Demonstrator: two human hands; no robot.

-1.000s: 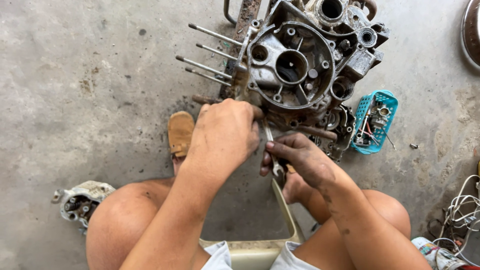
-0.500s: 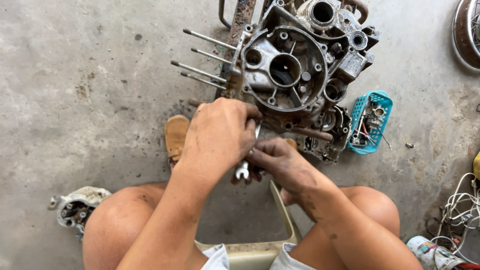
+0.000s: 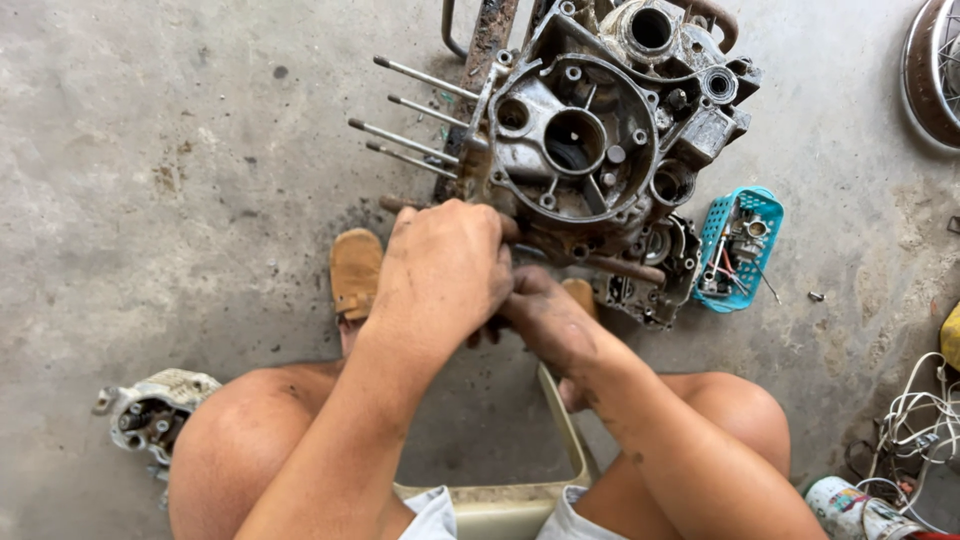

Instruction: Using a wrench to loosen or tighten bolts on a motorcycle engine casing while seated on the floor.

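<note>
A grimy grey engine crankcase [image 3: 580, 150] with several long studs [image 3: 410, 140] sticking out to the left lies on the concrete floor in front of me. My left hand [image 3: 445, 265] is curled into a fist against the crankcase's lower edge. My right hand [image 3: 550, 320], smeared with grease, is tucked just under and behind it, its fingers hidden by the left hand. The metal tool seen between the hands earlier is covered now.
A blue plastic basket [image 3: 740, 245] of small parts sits right of the crankcase, beside a dark engine cover [image 3: 655, 270]. Another engine part [image 3: 150, 405] lies by my left knee. White wires [image 3: 920, 420], a can [image 3: 850, 505] and a wheel [image 3: 935, 70] are at the right. I sit on a beige stool [image 3: 500, 500].
My hands have closed together at the crankcase's lower edge. The metal tool that showed between them is now hidden under my left hand. The view has shifted slightly.
</note>
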